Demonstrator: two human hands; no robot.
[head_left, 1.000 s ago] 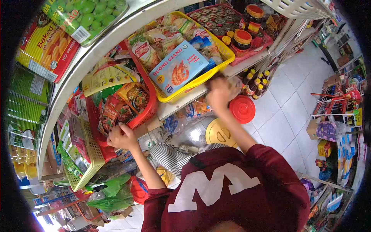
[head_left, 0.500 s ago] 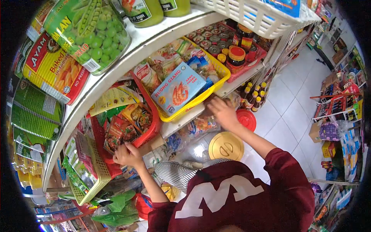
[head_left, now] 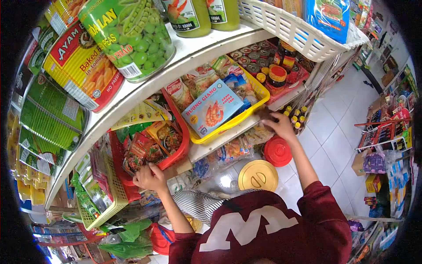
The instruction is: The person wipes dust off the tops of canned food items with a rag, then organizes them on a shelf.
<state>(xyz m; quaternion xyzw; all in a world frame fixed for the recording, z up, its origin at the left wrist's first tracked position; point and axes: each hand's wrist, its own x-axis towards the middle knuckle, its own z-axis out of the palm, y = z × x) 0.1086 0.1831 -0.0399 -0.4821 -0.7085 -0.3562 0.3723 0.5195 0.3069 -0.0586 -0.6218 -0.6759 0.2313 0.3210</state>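
Observation:
My left hand is closed over the front rim of a red basket filled with seasoning packets. At the shelf's front edge, my right hand reaches in with fingers bent and apart. Its fingertips are partly blurred beside a small dark patch, close to the right end of a yellow basket. That basket holds a blue Huong Giang box with shrimp pictured on it, and several packets behind. Below my right hand are clear bags of packaged goods.
Above, a white shelf edge carries large cans and green bottles. A white basket overhangs at upper right. Dark bottles with yellow caps, a red lid and a gold lid are low by the tiled floor.
My right hand has shifted from lying flat at the shelf edge to bent fingers farther right. My left hand stays on the red basket. The view has moved slightly.

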